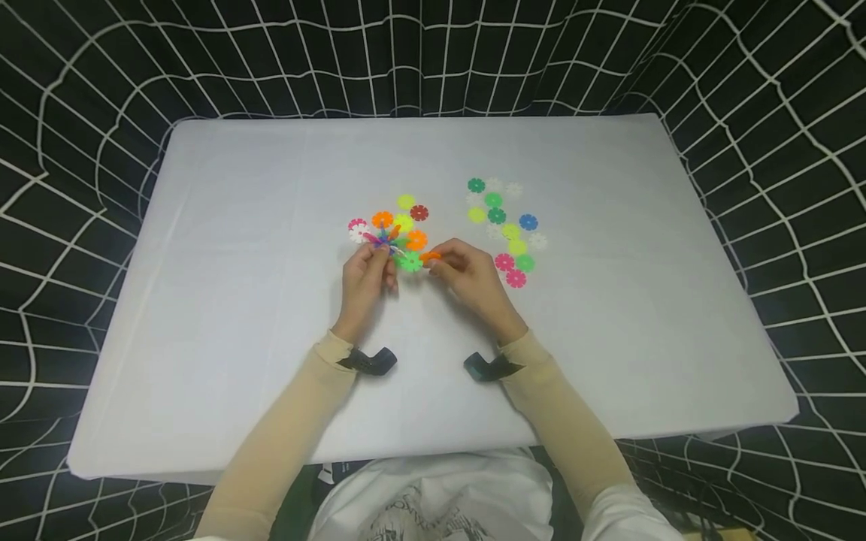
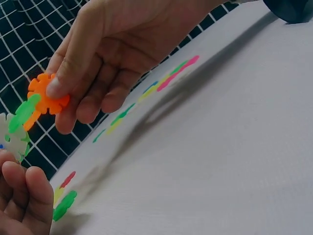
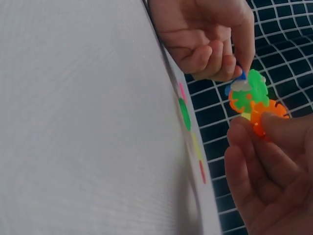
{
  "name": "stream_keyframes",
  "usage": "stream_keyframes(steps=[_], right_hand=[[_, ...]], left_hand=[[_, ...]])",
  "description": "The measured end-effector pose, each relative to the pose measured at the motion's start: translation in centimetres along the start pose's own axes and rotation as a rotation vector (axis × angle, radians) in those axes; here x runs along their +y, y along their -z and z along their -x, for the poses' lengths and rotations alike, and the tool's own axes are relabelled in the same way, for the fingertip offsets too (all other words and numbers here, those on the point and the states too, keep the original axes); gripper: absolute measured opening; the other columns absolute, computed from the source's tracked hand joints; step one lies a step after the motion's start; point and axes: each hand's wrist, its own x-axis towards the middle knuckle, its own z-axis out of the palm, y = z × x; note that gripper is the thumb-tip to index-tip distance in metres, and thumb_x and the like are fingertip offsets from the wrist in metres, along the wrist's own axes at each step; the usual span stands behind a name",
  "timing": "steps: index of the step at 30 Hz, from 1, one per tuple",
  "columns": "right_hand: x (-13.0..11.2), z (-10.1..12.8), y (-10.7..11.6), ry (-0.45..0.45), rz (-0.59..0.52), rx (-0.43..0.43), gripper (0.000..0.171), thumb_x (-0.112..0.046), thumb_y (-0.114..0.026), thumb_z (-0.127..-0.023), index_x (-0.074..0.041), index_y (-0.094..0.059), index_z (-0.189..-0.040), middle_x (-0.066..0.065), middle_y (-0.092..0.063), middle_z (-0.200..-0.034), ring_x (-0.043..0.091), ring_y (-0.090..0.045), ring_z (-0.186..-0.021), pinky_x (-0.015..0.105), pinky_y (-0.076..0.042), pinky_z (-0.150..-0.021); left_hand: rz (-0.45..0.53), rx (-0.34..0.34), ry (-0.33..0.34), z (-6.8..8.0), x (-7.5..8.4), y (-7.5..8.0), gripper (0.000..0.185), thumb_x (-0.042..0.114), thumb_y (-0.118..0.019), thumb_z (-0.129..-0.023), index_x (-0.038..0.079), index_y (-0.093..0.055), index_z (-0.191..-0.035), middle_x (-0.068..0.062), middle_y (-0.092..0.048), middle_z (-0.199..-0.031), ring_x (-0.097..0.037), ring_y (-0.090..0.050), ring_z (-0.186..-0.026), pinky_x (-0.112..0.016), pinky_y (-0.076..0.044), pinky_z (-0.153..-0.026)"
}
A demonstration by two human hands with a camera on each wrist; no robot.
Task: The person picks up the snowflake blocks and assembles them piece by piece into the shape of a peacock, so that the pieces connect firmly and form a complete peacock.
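Both hands work close together above the middle of the white table. The left hand has its fingers curled round a small cluster of joined snowflake discs, a bundle of pink, blue, green and white pieces held just off the tabletop. The right hand pinches a single orange snowflake disc between thumb and forefinger, its edge touching a green disc at the right side of the cluster. In the left wrist view the thumb lies flat across the face of the orange piece, with the green disc slotted against its rim.

Just beyond the cluster, a few loose discs lie flat on the table in orange, yellow-green, dark red and pink. A second scatter of discs lies to the right of the right hand, near but apart from it, in green, yellow, blue, white and pink.

Beige sleeves cover both forearms, and a dark wrist-mounted camera sits at each wrist. A black backdrop with a white grid surrounds the table.
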Motion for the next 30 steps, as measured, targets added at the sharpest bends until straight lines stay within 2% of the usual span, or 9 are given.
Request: stream_keyframes(steps=[4,7,12,16,21,23,26,28,30], right_hand=[[0.3,0.0,-0.2,0.01,0.029,0.014,0.011,-0.011,-0.072,-0.094,-0.009,-0.071,-0.105,0.009,-0.078,-0.105,0.021,-0.073,-0.094,0.03,-0.058,-0.083],[0.4,0.1,-0.2,0.032,0.065,0.011,0.008,-0.011,-0.072,-0.094,-0.009,-0.071,-0.101,0.008,-0.078,-0.102,0.021,-0.072,-0.093,0.032,-0.055,-0.081],[0.4,0.0,-0.2,0.028,0.102,0.002,0.013,-0.012,-0.072,-0.094,-0.01,-0.069,-0.107,0.008,-0.078,-0.105,0.023,-0.073,-0.101,0.039,-0.058,-0.091],[0.3,-0.5,0.0,-0.035,0.149,-0.039,0.023,-0.017,-0.071,-0.096,-0.011,-0.067,-0.117,0.009,-0.077,-0.108,0.025,-0.072,-0.106,0.043,-0.057,-0.097],[0.1,-1.0,0.4,-0.119,0.276,-0.171,0.026,-0.025,-0.064,-0.099,-0.018,-0.068,-0.123,0.006,-0.073,-0.116,0.024,-0.065,-0.109,0.044,-0.053,-0.102],[-0.3,-1.4,0.3,-0.117,0.333,-0.242,0.033,-0.028,-0.06,-0.1,-0.02,-0.064,-0.132,0.006,-0.07,-0.123,0.024,-0.064,-0.114,0.045,-0.051,-0.105],[-1.1,-2.4,-0.3,-0.092,0.467,-0.327,0.046,-0.035,-0.056,-0.101,-0.022,-0.054,-0.145,0.008,-0.069,-0.124,0.025,-0.063,-0.114,0.046,-0.051,-0.104],[-1.5,-3.2,-0.9,-0.06,0.578,-0.359,0.044,-0.037,-0.054,-0.102,-0.02,-0.054,-0.143,0.007,-0.068,-0.112,0.024,-0.063,-0.104,0.044,-0.053,-0.096],[-1.8,-3.9,-1.6,-0.033,0.689,-0.371,0.037,-0.037,-0.054,-0.102,-0.016,-0.059,-0.132,0.005,-0.061,-0.093,0.023,-0.058,-0.09,0.038,-0.052,-0.081]], left_hand=[[-0.021,-0.003,-0.006,0.2,-0.2,-0.2,0.026,0.016,-0.05,-0.106,0.01,-0.049,-0.082,0.001,-0.058,-0.069,-0.011,-0.053,-0.053,-0.021,-0.051,-0.052],[-0.027,-0.016,-0.023,0.2,-0.4,-0.3,0.026,0.015,-0.05,-0.107,0.009,-0.05,-0.082,-0.001,-0.059,-0.07,-0.01,-0.054,-0.052,-0.022,-0.052,-0.052],[0.001,-0.011,-0.021,0.1,-0.3,-0.3,0.024,0.016,-0.05,-0.107,0.009,-0.053,-0.083,-0.003,-0.061,-0.073,-0.01,-0.056,-0.053,-0.022,-0.053,-0.054],[0.072,0.036,0.0,0.0,0.2,-0.1,0.022,0.018,-0.051,-0.106,0.009,-0.056,-0.087,-0.002,-0.061,-0.077,-0.01,-0.055,-0.057,-0.021,-0.052,-0.056],[0.186,0.096,0.012,-0.3,0.7,0.6,0.023,0.02,-0.05,-0.107,-0.002,-0.055,-0.099,-0.001,-0.056,-0.08,-0.01,-0.048,-0.061,-0.02,-0.05,-0.056],[0.209,0.107,0.014,-0.5,0.7,0.8,0.028,0.02,-0.051,-0.106,-0.008,-0.053,-0.104,0.0,-0.056,-0.079,-0.01,-0.048,-0.061,-0.02,-0.049,-0.056],[0.235,0.112,0.015,-0.5,0.7,1.0,0.028,0.02,-0.052,-0.106,-0.008,-0.053,-0.104,0.0,-0.056,-0.078,-0.009,-0.048,-0.062,-0.019,-0.049,-0.056],[0.243,0.113,0.017,-0.5,0.7,1.0,0.023,0.02,-0.053,-0.105,-0.002,-0.055,-0.101,0.0,-0.056,-0.078,-0.009,-0.048,-0.062,-0.019,-0.048,-0.056],[0.249,0.112,0.021,-0.4,0.7,1.0,0.019,0.02,-0.053,-0.105,0.004,-0.057,-0.098,0.001,-0.056,-0.078,-0.009,-0.048,-0.061,-0.019,-0.048,-0.055]])
